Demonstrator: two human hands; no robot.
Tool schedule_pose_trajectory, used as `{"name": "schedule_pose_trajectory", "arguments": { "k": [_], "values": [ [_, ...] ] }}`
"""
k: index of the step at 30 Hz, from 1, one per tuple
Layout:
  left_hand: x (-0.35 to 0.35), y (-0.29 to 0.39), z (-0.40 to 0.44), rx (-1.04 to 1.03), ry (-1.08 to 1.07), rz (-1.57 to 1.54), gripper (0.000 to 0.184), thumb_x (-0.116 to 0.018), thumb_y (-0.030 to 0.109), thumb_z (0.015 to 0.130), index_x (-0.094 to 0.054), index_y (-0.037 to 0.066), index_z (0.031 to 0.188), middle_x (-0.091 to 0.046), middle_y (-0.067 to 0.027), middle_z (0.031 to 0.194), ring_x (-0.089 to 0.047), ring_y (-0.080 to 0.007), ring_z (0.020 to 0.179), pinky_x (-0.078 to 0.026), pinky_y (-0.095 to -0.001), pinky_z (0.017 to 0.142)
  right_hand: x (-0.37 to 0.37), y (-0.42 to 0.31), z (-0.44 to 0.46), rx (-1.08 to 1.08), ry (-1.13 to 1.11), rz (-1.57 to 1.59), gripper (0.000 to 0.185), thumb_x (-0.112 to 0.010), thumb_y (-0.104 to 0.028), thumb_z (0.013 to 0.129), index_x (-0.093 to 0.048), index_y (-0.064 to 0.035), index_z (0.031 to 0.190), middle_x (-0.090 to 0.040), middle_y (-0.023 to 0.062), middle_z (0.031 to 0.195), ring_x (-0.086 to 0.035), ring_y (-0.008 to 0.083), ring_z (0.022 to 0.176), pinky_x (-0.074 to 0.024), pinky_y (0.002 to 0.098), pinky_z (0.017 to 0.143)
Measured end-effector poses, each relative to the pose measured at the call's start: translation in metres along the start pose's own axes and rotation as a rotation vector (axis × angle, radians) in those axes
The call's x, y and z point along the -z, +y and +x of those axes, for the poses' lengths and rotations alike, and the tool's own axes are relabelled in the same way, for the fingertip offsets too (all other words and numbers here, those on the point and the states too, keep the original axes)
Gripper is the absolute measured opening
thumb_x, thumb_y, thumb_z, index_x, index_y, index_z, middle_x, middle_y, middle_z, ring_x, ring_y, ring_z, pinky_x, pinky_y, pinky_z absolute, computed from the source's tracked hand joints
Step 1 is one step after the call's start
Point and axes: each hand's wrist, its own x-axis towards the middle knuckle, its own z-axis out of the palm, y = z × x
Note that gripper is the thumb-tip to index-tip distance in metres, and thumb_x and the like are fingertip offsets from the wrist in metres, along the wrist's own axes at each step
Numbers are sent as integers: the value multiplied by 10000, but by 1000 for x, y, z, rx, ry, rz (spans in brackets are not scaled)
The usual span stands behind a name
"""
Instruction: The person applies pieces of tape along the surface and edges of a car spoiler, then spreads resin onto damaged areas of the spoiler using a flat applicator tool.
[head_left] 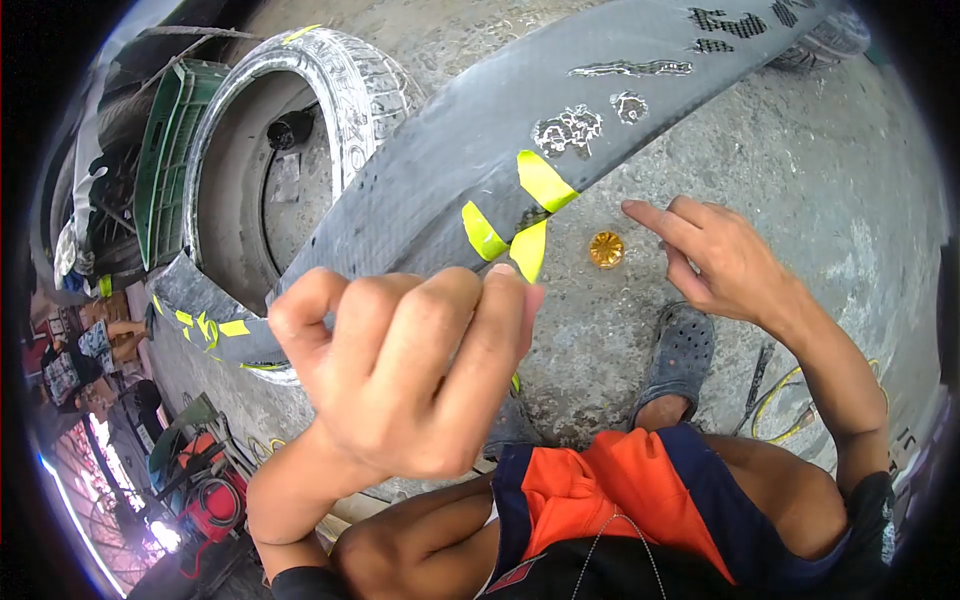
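Observation:
A long grey panel (450, 130) with a woven-looking surface runs diagonally across the view. Strips of yellow tape (547, 182) surround a small dark patch (528, 217) at its edge. Raised close to the camera, my left hand (400, 370) has its fingers curled in and thumb and index pressed together. Its fingertips overlap the lower tape strip (530, 250) in view; whether they grip it is unclear. My right hand (720, 255) hovers over the floor, index finger stretched out and the others bent, holding nothing visible. Left of it stands a small cup of amber liquid (606, 249).
A worn tyre (365, 90) lies behind the panel, beside a green crate (175, 150). Another dark piece with yellow tape (235, 328) leans at the tyre. Glossy patches (568, 131) mark the panel's upper part. A yellow cord (775, 405) lies at right, near my clog (680, 350).

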Motion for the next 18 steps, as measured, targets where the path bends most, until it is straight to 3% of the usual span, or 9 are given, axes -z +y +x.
{"name": "schedule_pose_trajectory", "arguments": {
  "k": [6, 14, 16, 18],
  "values": [
    [-10, -12, 3, 53, -77, -97, 507, -932, 259, 655, -706, 102, 1081, -608, -8, 871, -537, -198, 774, -356, -367, 757, 0, 1, 1, -40, 7, 38, 675, -614, 14, 767, -526, -102, 1426, -578, 147, 881, -626, 363, 774, -524, 468, 694],
    [-28, -13, 1, 10, 29, -90, 360, -862, 72, 646, -745, 99, 985, -614, -2, 843, -540, -188, 740, -369, -373, 753, -4, 2, 4, -87, 9, 123, 643, -606, 1, 787, -534, -89, 1419, -586, 160, 892, -628, 354, 792, -535, 459, 717],
    [-31, -13, 2, 15, 48, -99, 349, -859, 62, 651, -747, 97, 979, -612, -4, 829, -539, -188, 731, -370, -368, 751, -13, 12, 4, -61, 159, 224, 554, -615, -29, 834, -563, -67, 1384, -638, 177, 973, -650, 335, 828, -551, 421, 744],
    [-33, -14, 4, 20, 74, -105, 338, -857, 53, 655, -748, 95, 972, -609, -6, 814, -538, -188, 721, -372, -364, 749, -17, 20, 3, -160, 160, 270, 494, -630, -67, 866, -577, -56, 1357, -654, 182, 1023, -659, 327, 862, -555, 408, 764]
  ]
}}
